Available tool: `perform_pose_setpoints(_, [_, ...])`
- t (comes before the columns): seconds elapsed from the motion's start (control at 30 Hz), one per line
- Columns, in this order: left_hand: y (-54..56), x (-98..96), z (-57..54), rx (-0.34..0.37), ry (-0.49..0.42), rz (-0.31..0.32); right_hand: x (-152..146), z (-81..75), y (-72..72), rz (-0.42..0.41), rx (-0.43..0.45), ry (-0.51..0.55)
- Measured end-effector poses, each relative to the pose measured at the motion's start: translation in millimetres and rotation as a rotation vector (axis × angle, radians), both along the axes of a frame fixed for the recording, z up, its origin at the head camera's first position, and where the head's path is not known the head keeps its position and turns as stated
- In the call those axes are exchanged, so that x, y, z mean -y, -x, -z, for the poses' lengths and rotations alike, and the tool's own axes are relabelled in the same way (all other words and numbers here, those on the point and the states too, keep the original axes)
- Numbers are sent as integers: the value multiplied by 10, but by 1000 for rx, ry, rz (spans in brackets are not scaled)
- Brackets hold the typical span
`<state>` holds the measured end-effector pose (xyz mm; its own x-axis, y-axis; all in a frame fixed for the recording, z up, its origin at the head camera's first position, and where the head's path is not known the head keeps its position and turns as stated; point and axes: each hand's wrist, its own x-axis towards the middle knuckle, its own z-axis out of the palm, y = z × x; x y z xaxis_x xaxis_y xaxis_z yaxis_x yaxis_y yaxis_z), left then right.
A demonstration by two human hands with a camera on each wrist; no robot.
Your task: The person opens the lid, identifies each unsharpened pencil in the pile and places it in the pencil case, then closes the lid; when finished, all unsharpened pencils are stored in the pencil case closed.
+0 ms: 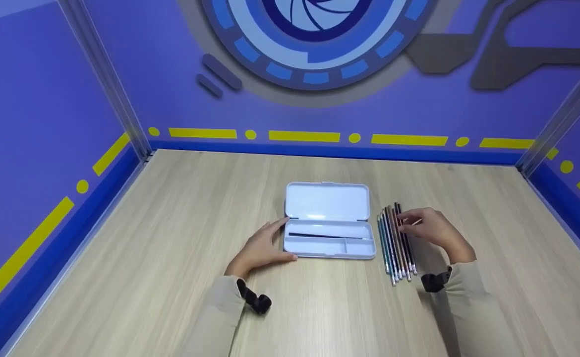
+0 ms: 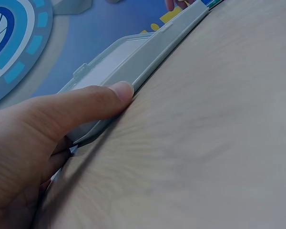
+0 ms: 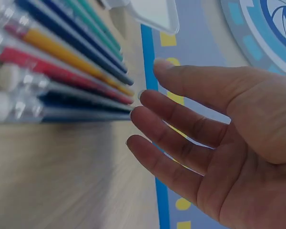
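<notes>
A white pencil case (image 1: 327,201) stands on the table with its lid tipped back. One dark pencil (image 1: 319,235) lies in its long compartment. My left hand (image 1: 265,248) holds the case's left end, thumb along the front edge and fingers at the back corner. In the left wrist view the thumb (image 2: 100,102) presses on the case wall (image 2: 152,55). To the right of the case lie several pencils (image 1: 394,243) side by side, eraser ends towards me. Over their far right part hovers my right hand (image 1: 431,228), fingers slightly bent and apart, with nothing between them in the right wrist view.
The light wooden table (image 1: 171,208) is bordered by a blue back wall (image 1: 319,116) and side walls with yellow marks. A smaller compartment (image 1: 360,246) is at the case's front right. Black wrist mounts (image 1: 259,302) sit at both sleeves.
</notes>
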<state>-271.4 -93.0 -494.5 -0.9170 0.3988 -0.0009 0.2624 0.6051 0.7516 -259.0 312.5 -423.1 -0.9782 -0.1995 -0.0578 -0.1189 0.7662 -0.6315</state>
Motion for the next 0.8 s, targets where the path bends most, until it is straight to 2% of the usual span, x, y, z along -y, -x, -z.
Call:
perform_pose_setpoints(0.33, [-9, 8, -10, 4, -2, -3, -110, 75, -63, 41, 120, 3])
perform_pose_setpoints(0.5, [-9, 5, -16, 0, -9, 4, -132, 84, -72, 32, 152, -5])
perform_pose_setpoints(0.8, [-12, 2, -20, 5, -13, 6, -139, 98, -67, 47, 238, 74])
